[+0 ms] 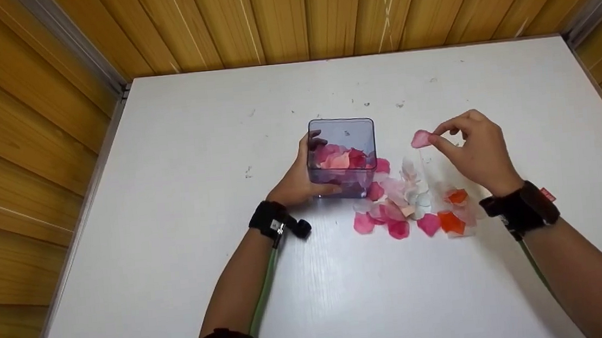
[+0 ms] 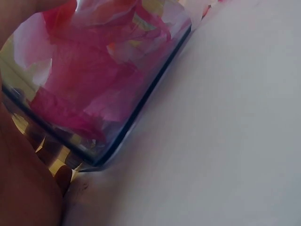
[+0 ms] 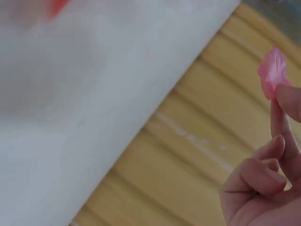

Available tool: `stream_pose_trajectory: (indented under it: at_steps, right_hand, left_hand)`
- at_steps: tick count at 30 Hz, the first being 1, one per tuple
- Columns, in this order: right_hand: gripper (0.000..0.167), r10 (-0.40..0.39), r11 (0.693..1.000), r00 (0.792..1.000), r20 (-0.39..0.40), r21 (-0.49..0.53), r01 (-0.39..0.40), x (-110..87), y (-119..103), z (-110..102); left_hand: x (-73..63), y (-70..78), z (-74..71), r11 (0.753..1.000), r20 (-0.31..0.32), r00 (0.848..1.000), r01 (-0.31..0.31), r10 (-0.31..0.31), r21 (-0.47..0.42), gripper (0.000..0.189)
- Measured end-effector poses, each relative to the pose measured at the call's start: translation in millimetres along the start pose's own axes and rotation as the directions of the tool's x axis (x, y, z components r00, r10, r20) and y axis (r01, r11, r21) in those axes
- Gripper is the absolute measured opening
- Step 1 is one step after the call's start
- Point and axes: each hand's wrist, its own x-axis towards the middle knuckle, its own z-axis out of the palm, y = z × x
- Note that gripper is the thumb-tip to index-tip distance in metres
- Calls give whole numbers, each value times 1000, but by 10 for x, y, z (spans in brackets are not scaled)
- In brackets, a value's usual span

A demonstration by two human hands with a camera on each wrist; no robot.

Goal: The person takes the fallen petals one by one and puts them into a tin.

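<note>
My left hand (image 1: 299, 180) grips a clear, bluish square plastic box (image 1: 344, 173) from its left side, thumb across the near face and fingers behind. Pink, red and peach petals (image 1: 338, 157) lie inside it; the left wrist view shows them pressed against the clear wall (image 2: 84, 89). Between thumb and forefinger, my right hand (image 1: 476, 148) pinches a single pink petal (image 1: 420, 139), raised to the right of the box. In the right wrist view the same pink petal (image 3: 273, 73) stands up from the fingertips, the other fingers curled.
Loose petals in pink, white and orange (image 1: 392, 210) are spread over the white table (image 1: 184, 201) between the box and my right wrist. Yellow wood-look panels (image 1: 277, 18) wall in the table's back and sides. Small dark marks dot the tabletop.
</note>
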Motion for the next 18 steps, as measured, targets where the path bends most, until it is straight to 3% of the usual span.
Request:
stream_pose_trajectory:
  at_steps: [4,9,18]
  right_hand:
    - [14,-87,993,994,-68,73,92,49,-359,133]
    - [14,-175,977,984,-27,120,177,110,-700,361]
    - [14,-156,984,985,77,95,148,193,-865,731]
  left_hand:
    - [-7,8,-10,1000,3,1000,-8,8,-10,122]
    - [4,-12,19,1000,-3,1000,7,-7,-6,122]
    - [11,-19,48,1000,2,1000,10,-10,-15,120]
